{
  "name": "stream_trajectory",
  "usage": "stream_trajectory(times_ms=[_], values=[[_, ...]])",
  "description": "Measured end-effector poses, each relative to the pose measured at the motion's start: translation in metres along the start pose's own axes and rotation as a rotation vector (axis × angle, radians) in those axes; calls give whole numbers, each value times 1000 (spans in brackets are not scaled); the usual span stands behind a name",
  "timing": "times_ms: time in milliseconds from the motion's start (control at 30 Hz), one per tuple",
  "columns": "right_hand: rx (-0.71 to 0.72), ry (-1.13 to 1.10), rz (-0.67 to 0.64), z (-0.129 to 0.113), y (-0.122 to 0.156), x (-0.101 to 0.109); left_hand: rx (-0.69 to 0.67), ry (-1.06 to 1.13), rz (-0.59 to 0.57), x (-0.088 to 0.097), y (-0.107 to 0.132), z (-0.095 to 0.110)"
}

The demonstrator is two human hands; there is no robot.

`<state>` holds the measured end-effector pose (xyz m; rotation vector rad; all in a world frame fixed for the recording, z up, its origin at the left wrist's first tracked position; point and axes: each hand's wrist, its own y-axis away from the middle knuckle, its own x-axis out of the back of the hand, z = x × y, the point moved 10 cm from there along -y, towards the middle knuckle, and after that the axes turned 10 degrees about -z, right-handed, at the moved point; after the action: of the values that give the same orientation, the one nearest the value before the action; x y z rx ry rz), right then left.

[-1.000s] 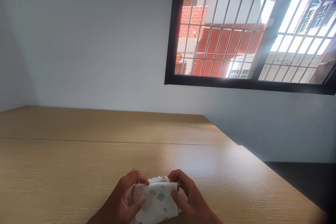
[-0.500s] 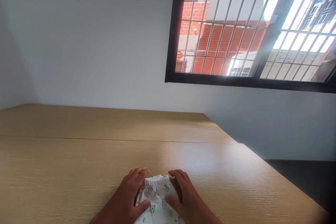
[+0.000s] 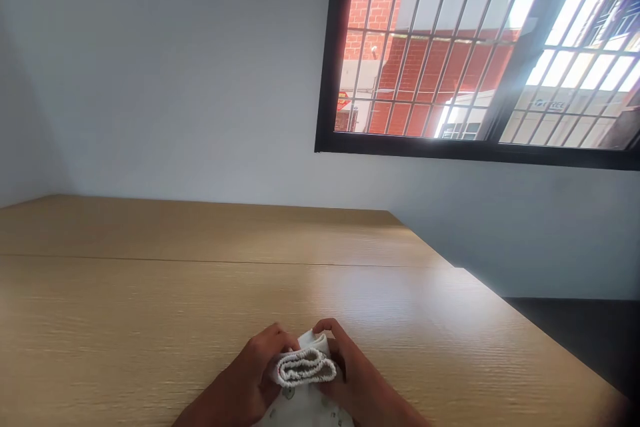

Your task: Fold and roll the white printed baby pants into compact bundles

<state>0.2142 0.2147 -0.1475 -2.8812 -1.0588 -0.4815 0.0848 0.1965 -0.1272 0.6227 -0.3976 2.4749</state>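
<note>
Cloth: I see white fabric (image 3: pixel 300 407) with small dark prints, low in my view between both hands, folded over; its lower end is cut off by the bottom edge.
Gathered edge: elastic-looking rim (image 3: pixel 307 383) faces me in flattened loops; I can't make out the inner layers.
Left hand: curled in on the cloth's left side (image 3: pixel 257 370), holding it; thumb mostly hidden.
Right hand: bent round the cloth's right side (image 3: pixel 353 367), holding it, index finger at the far fold; thumb tip hard to make out.
Forearms: both run off the bottom edge.
Table: pale wood (image 3: pixel 150 320) under the hands, seam (image 3: pixel 200 260) across it; left side cut off.
Floor: dark strip (image 3: pixel 565 333), right, detail lost.
Wall: plain grey (image 3: pixel 175 80).
Window: black frame (image 3: pixel 425 142), cropped top and right.
Outside: red brick (image 3: pixel 425 70) behind bars; glare washes out the lettering (image 3: pixel 550 105).
</note>
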Motion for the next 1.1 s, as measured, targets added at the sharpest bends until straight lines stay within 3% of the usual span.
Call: stream_trajectory(times_ms=[100,267,400,567,700,800,933,1100], values=[[110,-76,31,-7,3,6,-119,70,79,9,4,9],[170,78,77,-6,23,11,-139,156,134,20,12,19],[187,238,157,-13,37,11,-202,-13,106,17,13,31],[432,500,126,-56,35,-3,-221,-130,21,3,15,31],[665,605,177,-77,39,-1,-365,-430,114,2,23,48],[719,693,256,-75,40,6,-413,-469,179,10,22,55],[708,784,225,-66,35,0,-275,-471,57,4,6,35],[593,836,-99,-44,25,-28,-110,-420,-255,-27,2,4]])
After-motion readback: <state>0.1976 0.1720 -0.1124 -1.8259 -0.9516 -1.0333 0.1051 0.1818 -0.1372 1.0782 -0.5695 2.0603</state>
